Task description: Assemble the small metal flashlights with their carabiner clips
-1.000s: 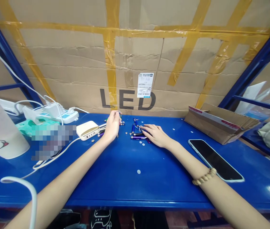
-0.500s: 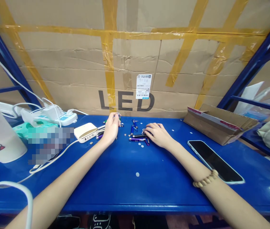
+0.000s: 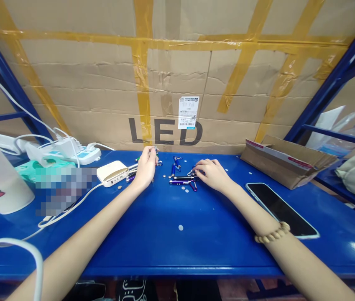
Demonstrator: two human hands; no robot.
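My left hand [image 3: 146,167] is curled at the back of the blue table, beside small metal penlights. A shiny bit shows at its fingertips, but what they grip is hidden. My right hand [image 3: 212,173] has its fingers drawn together on a small silvery key-ring clip [image 3: 191,172] by the penlights in the middle. Lying there are a black penlight [image 3: 183,178], a purple penlight [image 3: 180,182], a blue penlight [image 3: 173,170] and a dark red piece [image 3: 195,186]. More penlights [image 3: 130,179] lie partly behind my left hand.
A white power-bank-like box [image 3: 112,173] with a cable lies on the left, near a paper cup [image 3: 3,179] and a power strip [image 3: 89,155]. To the right are a phone [image 3: 280,211] and an open cardboard box [image 3: 287,163]. Small pale discs [image 3: 181,228] dot the table.
My right hand has shifted slightly to the right, baring more of the silvery clip and the black penlight's end. My left hand has barely moved.
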